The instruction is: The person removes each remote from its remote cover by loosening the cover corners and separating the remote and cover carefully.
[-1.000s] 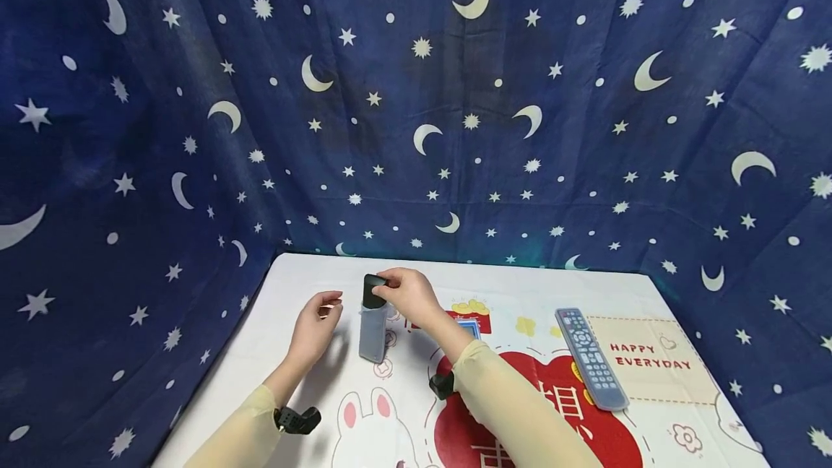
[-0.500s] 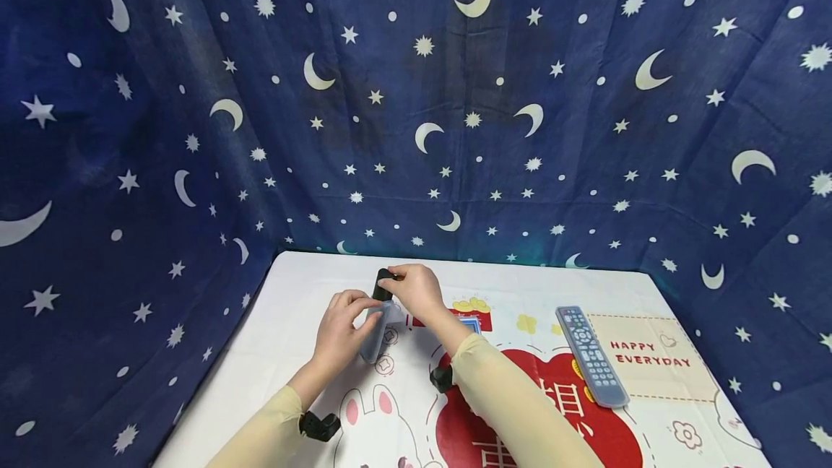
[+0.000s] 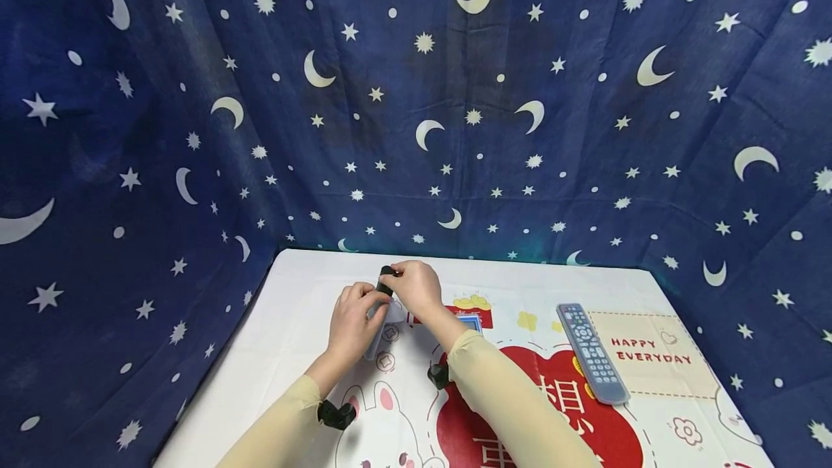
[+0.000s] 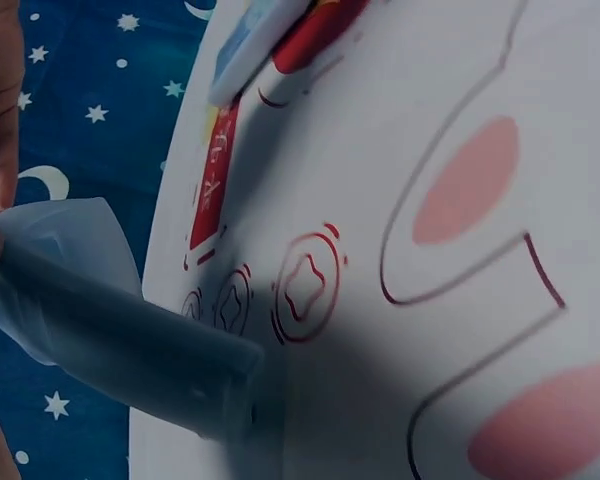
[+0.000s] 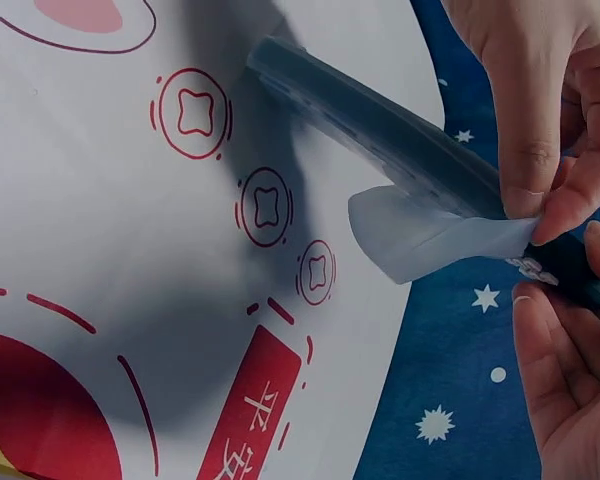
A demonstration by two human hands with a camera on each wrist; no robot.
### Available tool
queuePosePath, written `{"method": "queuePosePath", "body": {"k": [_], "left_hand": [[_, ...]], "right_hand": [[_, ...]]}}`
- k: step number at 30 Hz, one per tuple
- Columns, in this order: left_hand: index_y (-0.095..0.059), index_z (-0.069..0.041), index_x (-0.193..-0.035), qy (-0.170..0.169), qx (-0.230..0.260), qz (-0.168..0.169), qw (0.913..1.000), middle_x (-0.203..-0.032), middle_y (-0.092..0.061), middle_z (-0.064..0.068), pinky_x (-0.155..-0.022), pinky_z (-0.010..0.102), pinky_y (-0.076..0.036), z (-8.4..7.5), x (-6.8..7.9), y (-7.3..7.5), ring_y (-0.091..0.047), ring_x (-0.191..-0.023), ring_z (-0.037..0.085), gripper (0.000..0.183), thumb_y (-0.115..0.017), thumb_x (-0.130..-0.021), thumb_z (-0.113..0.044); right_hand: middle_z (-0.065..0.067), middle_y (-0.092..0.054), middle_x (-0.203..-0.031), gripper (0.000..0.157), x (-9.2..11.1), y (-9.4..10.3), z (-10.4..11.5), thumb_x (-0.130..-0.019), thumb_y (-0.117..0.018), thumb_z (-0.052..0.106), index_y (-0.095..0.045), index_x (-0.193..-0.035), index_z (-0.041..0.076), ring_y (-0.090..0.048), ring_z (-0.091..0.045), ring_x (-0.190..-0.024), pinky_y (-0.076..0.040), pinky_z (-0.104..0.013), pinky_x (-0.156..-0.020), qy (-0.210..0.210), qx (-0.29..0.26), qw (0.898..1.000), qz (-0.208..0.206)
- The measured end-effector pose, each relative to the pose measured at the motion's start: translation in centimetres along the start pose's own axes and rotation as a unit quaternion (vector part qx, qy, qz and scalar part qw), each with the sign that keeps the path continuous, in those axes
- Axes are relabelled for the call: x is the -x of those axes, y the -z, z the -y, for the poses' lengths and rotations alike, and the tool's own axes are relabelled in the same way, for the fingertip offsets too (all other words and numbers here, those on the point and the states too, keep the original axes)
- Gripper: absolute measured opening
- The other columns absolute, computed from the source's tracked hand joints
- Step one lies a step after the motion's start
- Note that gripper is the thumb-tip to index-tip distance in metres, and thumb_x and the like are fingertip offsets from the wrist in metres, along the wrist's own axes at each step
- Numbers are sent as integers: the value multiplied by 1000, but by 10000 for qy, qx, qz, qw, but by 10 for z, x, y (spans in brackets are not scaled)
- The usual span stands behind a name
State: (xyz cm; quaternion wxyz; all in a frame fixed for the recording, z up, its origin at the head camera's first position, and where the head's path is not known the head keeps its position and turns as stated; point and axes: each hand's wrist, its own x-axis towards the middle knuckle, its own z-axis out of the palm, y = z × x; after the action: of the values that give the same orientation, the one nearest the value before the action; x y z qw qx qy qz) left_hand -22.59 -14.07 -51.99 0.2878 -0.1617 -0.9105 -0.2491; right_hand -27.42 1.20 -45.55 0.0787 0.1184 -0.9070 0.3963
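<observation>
A dark remote control [image 5: 583,275] sits partly inside a translucent bluish remote cover [image 5: 380,130], with its black end sticking out. My left hand [image 3: 351,323] pinches the cover near its mouth, thumb and fingers at the edge. From the far side, my right hand [image 3: 416,289] holds the remote's bare end between fingertips and thumb. A loose flap [image 5: 420,240] of the cover hangs out beside the remote, and some buttons show just above my right fingers. The cover's closed end tilts down toward the tablecloth in the left wrist view.
A second remote control [image 3: 593,354], in a clear cover, lies at the right of the table. A blue-edged flat item [image 3: 471,322] is partly hidden behind my right forearm. The printed white tablecloth [image 3: 312,273] ends at a dark star-patterned curtain [image 3: 416,92].
My left hand has come in from the left and taken hold of the cover. The remote and cover have tilted to the right, and less of the black end shows.
</observation>
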Motion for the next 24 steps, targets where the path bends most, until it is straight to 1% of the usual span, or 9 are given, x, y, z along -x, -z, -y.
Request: {"method": "queuePosePath", "body": {"k": [3, 6, 11, 14, 17, 19, 22, 24], "left_hand": [[-79, -21, -97, -132, -141, 138, 9997, -105, -61, 0, -82, 44, -47, 0, 3, 2, -54, -94, 23, 10, -82, -88, -17], [-78, -21, -96, -331, -261, 204, 9989, -101, -60, -1, -80, 44, -47, 0, 9, 4, -54, -90, 24, 11, -83, -87, -16], [-77, -22, -94, -652, -368, 175, 9970, -94, -57, -5, -74, 42, -45, 5, 24, 2, -52, -85, 21, 11, -83, -86, -16], [-77, -23, -92, -683, -451, 149, 9965, -91, -56, -7, -72, 40, -43, 8, 31, 1, -52, -83, 18, 12, -84, -84, -18], [-78, -24, -94, -502, -380, 200, 9978, -90, -56, -8, -71, 39, -43, 9, 33, 1, -50, -82, 18, 13, -85, -84, -18], [-78, -25, -97, -292, -161, 343, 9989, -91, -56, -9, -72, 39, -44, 8, 33, 1, -50, -84, 16, 14, -84, -86, -17], [-77, -23, -105, 187, 396, 551, 9975, -98, -60, -9, -79, 39, -48, 8, 33, 4, -53, -92, 15, 16, -80, -91, -15], [-74, -20, -108, 544, 698, 546, 9946, -104, -62, -8, -83, 40, -50, 10, 33, 7, -56, -98, 15, 17, -77, -93, -13]], "right_hand": [[-4, -77, -109, 32, 1, 0, 1, -91, -78, 31, -79, -116, 10, -72, -23, -99, -58, -38, -80, -45, -45, 10000, 38], [-6, -76, -111, 34, 2, 0, 1, -91, -78, 30, -78, -119, 10, -71, -23, -101, -58, -38, -81, 8, -81, 10000, 45], [-6, -76, -112, 35, 3, -2, -1, -92, -78, 28, -77, -120, 8, -71, -23, -102, -57, -38, -83, 68, -121, 9999, -13], [-6, -76, -112, 34, 4, -3, -3, -92, -77, 28, -77, -121, 8, -71, -22, -102, -57, -38, -83, 33, -155, 9999, 19], [-6, -75, -114, 35, 6, -4, -3, -93, -76, 27, -75, -123, 9, -70, -22, -104, -58, -38, -84, 50, -290, 9995, 109], [-6, -75, -115, 35, 6, -4, -3, -94, -75, 26, -75, -125, 9, -70, -22, -105, -58, -38, -85, 85, -372, 9992, 154], [-6, -75, -117, 35, 7, -3, -5, -95, -75, 25, -73, -127, 9, -70, -22, -106, -58, -38, -87, 128, -465, 9986, 200], [-5, -74, -117, 36, 7, -2, -7, -95, -74, 24, -73, -128, 9, -70, -20, -105, -58, -37, -87, 149, -542, 9981, 258]]}}
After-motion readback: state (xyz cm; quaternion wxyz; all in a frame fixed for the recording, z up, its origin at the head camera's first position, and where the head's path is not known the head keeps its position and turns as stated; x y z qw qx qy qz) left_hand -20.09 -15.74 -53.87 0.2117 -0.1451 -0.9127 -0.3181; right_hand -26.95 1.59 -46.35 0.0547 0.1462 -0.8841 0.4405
